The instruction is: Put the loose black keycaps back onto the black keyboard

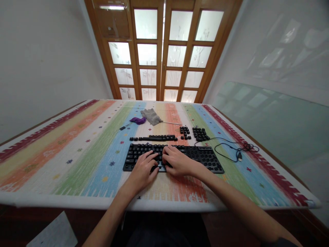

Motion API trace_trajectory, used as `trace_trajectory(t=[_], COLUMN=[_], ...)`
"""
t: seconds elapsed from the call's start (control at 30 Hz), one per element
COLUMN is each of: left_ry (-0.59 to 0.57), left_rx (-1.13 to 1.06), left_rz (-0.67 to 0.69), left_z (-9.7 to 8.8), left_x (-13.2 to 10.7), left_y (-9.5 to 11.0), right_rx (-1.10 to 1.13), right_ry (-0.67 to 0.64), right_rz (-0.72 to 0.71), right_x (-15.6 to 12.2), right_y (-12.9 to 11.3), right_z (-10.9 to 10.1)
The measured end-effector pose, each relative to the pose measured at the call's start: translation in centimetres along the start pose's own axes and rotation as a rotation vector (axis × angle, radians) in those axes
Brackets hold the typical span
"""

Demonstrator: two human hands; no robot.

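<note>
A black keyboard (205,157) lies near the front of the table, with many keycaps off its right part and its lower middle. My left hand (144,168) rests over its left half, fingers spread and touching the keys. Beside it, my right hand (177,161) is bent over the middle of the keyboard with its fingers drawn together; whatever they grip is hidden. Behind the keyboard lie a row of loose keycaps (156,138), a small group of keycaps (185,132) and a larger block of keycaps (200,133).
A grey cloth (151,116) and a purple cloth (138,120) lie farther back, near a thin rod (172,123) and a small dark tag (122,128). The coiled USB cable (236,151) lies to the right. A striped tablecloth (84,154) covers the table.
</note>
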State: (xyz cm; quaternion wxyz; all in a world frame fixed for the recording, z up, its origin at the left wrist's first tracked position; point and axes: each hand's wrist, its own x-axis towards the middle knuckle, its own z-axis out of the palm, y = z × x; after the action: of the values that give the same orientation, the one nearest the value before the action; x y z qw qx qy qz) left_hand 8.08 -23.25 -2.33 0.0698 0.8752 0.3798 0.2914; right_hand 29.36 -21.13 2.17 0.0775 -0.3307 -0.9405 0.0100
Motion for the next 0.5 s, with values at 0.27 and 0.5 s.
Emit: trace_trajectory(t=[0.27, 0.5], left_ry=[-0.002, 0.024], left_rx=[0.01, 0.02], left_rz=[-0.003, 0.009], left_z=[0.2, 0.4], left_x=[0.1, 0.0], left_y=[-0.2, -0.3], right_rx=[-0.054, -0.008], right_ry=[-0.036, -0.08], right_rz=[-0.001, -0.038], right_x=[0.7, 1.2], right_y=[0.0, 0.4], right_z=[0.2, -0.1])
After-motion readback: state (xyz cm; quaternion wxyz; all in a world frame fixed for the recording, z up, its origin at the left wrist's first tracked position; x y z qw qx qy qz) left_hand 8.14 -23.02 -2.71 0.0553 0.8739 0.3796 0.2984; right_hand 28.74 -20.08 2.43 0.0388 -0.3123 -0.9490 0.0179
